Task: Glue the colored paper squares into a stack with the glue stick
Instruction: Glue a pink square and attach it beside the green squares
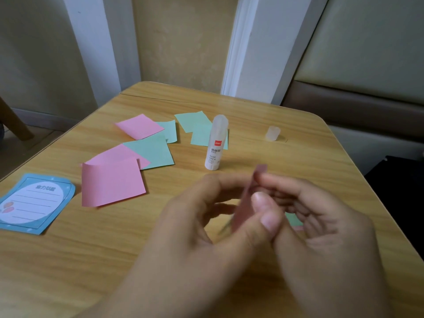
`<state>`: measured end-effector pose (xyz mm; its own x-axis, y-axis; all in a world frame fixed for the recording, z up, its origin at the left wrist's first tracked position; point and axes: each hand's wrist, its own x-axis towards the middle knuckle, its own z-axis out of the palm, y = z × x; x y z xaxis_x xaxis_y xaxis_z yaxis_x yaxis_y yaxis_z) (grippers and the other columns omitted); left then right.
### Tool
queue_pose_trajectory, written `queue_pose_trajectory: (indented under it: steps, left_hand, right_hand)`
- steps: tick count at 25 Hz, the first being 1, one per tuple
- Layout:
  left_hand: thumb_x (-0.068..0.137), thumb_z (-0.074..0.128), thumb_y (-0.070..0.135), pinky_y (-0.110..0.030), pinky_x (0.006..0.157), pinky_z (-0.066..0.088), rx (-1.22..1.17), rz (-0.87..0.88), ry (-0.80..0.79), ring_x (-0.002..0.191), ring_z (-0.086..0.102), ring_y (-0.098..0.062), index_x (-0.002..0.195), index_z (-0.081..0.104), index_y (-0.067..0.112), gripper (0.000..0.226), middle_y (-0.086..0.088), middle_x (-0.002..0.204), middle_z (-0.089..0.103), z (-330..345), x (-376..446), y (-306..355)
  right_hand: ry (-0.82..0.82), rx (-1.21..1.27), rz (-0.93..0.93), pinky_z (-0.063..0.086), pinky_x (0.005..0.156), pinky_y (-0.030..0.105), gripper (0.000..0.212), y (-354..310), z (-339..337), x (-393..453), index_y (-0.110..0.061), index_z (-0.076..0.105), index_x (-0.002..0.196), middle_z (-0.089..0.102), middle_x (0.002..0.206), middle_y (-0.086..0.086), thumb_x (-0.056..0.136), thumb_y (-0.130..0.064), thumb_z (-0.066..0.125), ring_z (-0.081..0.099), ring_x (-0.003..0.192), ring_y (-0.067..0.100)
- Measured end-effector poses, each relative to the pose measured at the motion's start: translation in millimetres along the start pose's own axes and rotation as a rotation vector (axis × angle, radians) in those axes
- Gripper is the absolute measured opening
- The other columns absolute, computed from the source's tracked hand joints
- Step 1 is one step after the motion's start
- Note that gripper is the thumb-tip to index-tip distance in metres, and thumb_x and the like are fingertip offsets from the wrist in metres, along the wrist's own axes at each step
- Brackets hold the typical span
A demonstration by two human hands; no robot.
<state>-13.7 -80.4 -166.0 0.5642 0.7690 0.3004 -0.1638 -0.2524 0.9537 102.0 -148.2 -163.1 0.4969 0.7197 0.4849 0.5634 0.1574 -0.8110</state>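
1. Nearest, the left hand (206, 216) and right hand (321, 223) meet over the front of the table (68, 260). Both pinch one pink square (243, 203) held on edge between them, the left thumb lying across its face. The view is blurred here, so I cannot tell whether glue is on it.
2. Under the right hand a green corner (292, 220) shows with a pink edge beneath it. I judge this to be the started stack, though most of it is hidden.
3. Risk: the held square is edge-up and bowed. If it comes down skewed, its edges will not line up with the stack, and glued paper is hard to shift. Fingers on a sticky face could also lift or crease it.
4. At the left edge lies a blue card (34, 203), which seems no part of the task.
5. Further back, a large pink sheet (112, 184) with a curled corner overlaps other pink and green squares (153, 152); more lie beyond.
6. The glue stick (216, 143) stands upright on a green square. A reaching hand could easily tip it.
7. Containers: only the glue tube. A small clear cap (273, 133) stands well apart to its right, so the stick may dry out.
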Motion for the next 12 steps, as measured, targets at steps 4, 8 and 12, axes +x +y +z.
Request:
queue_pose_trajectory:
  steps: [4, 8, 12]
  left_hand:
    - [0.06, 0.084, 0.035, -0.018, 0.057, 0.05, -0.177, -0.195, 0.138, 0.06, 0.063, -0.006, 0.072, 0.076, 0.024, 0.018, 0.003, 0.067, 0.072, -9.8, 8.0, -2.3]
    - [0.049, 0.083, 0.031, -0.025, 0.057, 0.045, -0.285, -0.343, 0.172, 0.055, 0.056, -0.011, 0.062, 0.075, 0.017, 0.021, -0.002, 0.061, 0.068, -12.4, 8.8, -2.4]
    - [0.05, 0.069, 0.035, -0.017, 0.049, 0.047, -0.354, -0.372, 0.213, 0.051, 0.057, -0.01, 0.059, 0.074, 0.014, 0.023, -0.005, 0.061, 0.068, -10.8, 10.1, 3.1]
  right_hand:
    - [-0.059, -0.036, -0.104, 0.043, 0.067, 0.005, 0.019, -1.8, -0.9, -0.3, -0.037, 0.068, 0.095, 0.069, 0.079, -0.019, 0.081, -0.04, 0.057, 0.065, 0.07, 0.003]
    - [0.137, 0.021, 0.109, 0.045, 0.063, 0.015, 0.042, 10.1, -6.1, 6.9, -0.042, 0.059, 0.087, 0.061, 0.08, -0.011, 0.054, -0.067, 0.068, 0.057, 0.071, 0.008]
    - [-0.145, 0.218, 0.281, 0.045, 0.06, 0.006, 0.038, 12.7, -4.7, 8.1, -0.028, 0.071, 0.081, 0.072, 0.071, -0.003, 0.06, -0.058, 0.064, 0.064, 0.064, 0.006]
